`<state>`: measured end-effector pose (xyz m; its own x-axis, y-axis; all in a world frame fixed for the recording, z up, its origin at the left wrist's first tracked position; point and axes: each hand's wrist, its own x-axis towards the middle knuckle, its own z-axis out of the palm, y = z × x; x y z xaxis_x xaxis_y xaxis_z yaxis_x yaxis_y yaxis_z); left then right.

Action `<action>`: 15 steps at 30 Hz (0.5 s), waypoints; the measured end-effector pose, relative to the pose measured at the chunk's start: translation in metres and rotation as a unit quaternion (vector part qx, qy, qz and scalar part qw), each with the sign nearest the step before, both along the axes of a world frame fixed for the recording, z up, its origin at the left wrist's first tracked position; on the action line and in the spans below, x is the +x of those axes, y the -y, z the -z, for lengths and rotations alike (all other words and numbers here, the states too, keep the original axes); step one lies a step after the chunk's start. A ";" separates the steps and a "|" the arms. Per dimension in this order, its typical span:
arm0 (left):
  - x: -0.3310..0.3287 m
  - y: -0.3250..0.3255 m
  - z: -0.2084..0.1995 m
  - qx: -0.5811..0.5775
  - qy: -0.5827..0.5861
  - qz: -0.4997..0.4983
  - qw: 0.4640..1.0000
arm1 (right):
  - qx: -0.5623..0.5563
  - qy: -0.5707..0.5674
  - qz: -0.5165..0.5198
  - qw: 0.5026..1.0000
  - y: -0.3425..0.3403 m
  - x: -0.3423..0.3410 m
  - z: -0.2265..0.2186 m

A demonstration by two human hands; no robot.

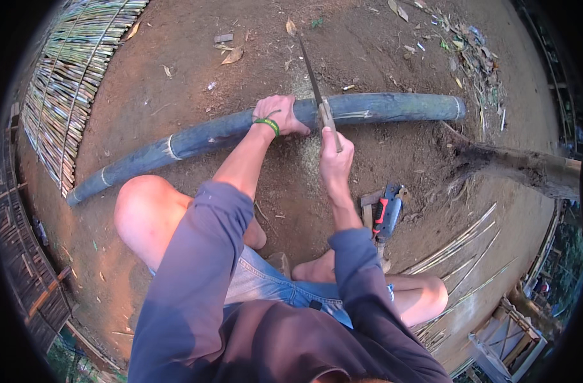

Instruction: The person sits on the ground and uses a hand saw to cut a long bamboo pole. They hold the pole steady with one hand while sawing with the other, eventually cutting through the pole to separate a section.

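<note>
Bamboo pole (400,107), lying left to right across ground (196,83), is being steadied by left hand (280,113): thumb spread, fingertips hidden. Saw (312,75), blade far, is being gripped by right hand (337,153), fingers wrapped round handle (327,119). Crosscut seemingly being made; next stroke judged needing steady pole.

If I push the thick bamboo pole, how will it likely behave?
The bamboo pole would probably feel stiff, given its thick stem. Its rounded sides suggest it may roll, though the left hand rests on it. Its length could make it unwieldy.
</note>
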<state>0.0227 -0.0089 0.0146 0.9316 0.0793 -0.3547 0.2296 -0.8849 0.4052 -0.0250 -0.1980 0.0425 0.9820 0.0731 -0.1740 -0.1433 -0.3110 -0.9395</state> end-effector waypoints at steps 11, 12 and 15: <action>-0.018 0.018 0.001 0.023 0.044 -0.023 0.999 | -0.035 0.074 0.012 0.997 -0.011 0.006 -0.009; -0.016 0.012 -0.002 0.013 0.017 -0.017 1.000 | -0.035 0.039 0.007 0.999 0.002 0.002 -0.007; -0.008 -0.006 -0.003 -0.002 -0.030 -0.007 1.000 | 0.014 -0.060 0.013 0.998 0.043 -0.047 -0.006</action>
<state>0.0143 -0.0029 0.0175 0.9077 0.0899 -0.4098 0.2653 -0.8797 0.3946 -0.0722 -0.2408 0.0481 0.9559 0.0552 -0.2885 -0.2625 -0.2803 -0.9233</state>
